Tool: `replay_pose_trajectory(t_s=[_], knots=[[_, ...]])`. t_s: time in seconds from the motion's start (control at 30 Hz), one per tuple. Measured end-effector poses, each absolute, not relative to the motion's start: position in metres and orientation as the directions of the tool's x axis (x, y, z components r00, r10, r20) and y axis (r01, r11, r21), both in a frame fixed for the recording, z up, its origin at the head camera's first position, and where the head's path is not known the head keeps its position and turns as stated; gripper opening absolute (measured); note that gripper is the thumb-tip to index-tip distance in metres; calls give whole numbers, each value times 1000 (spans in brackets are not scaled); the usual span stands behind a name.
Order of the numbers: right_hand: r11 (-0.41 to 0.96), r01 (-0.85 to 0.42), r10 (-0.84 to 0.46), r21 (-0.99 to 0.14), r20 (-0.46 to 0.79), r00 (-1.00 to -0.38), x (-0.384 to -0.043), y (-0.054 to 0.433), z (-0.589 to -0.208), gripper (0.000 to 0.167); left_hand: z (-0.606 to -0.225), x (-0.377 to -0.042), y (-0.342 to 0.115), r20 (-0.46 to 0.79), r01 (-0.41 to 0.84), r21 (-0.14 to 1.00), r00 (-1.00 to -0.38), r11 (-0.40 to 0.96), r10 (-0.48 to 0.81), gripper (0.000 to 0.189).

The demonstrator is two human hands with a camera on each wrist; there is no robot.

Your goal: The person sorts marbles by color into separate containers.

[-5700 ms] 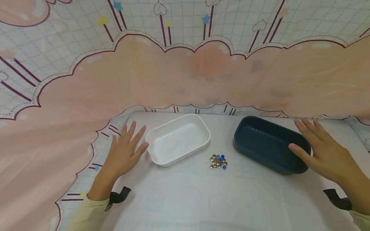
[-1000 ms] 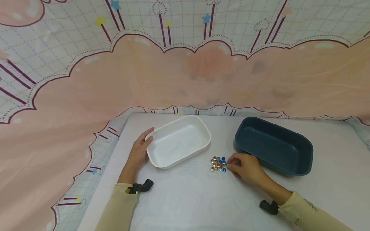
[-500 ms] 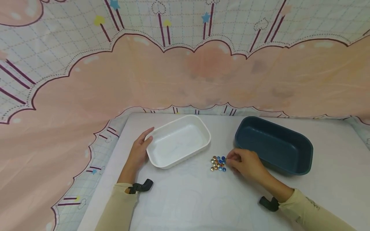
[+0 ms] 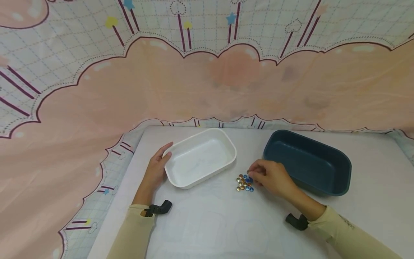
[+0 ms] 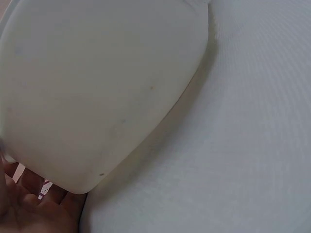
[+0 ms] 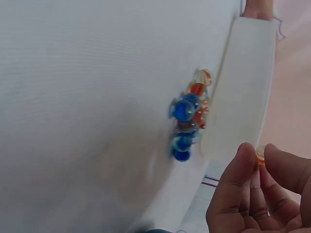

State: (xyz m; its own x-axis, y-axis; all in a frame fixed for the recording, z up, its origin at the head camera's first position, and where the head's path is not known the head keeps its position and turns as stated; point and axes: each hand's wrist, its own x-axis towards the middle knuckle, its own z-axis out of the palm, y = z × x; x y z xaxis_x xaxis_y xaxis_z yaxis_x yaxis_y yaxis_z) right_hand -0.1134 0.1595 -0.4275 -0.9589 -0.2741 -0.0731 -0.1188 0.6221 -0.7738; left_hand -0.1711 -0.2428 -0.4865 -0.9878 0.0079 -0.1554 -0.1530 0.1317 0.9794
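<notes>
My left hand (image 4: pixel 155 169) grips the left end of a white rectangular dish (image 4: pixel 231 158), thumb over the rim; the left wrist view shows fingers (image 5: pixel 36 194) behind the dish's outer wall (image 5: pixel 97 97). Between thumb and fingertip my right hand (image 4: pixel 275 178) pinches a clear glass marble with orange in it (image 6: pixel 261 154). It is raised over the far right side of a cluster of glass marbles (image 4: pixel 242 182), in blue, orange and clear tones, lying on the white table. In the right wrist view a blue marble (image 6: pixel 182 110) shows among the cluster.
A dark blue rectangular dish (image 4: pixel 310 158) stands right of the marbles, just behind my right forearm. White cloth covers the table (image 4: pixel 207 223). A patterned pink and white curtain (image 4: pixel 194 86) hangs at the back and down the left side.
My right hand has moved from beside the cluster up and slightly left, lifting a marble. The left hand keeps its grip on the white dish. Earliest, both hands were spread beside the dishes.
</notes>
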Motion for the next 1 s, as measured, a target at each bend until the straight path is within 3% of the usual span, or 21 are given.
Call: replay_pose_trajectory(t_s=[1.0], knots=[[616,-200,-294,-762,13,-956,-147,124,-394,13,-489,-172,-245,-127,-123,984,-992,128,22,46]])
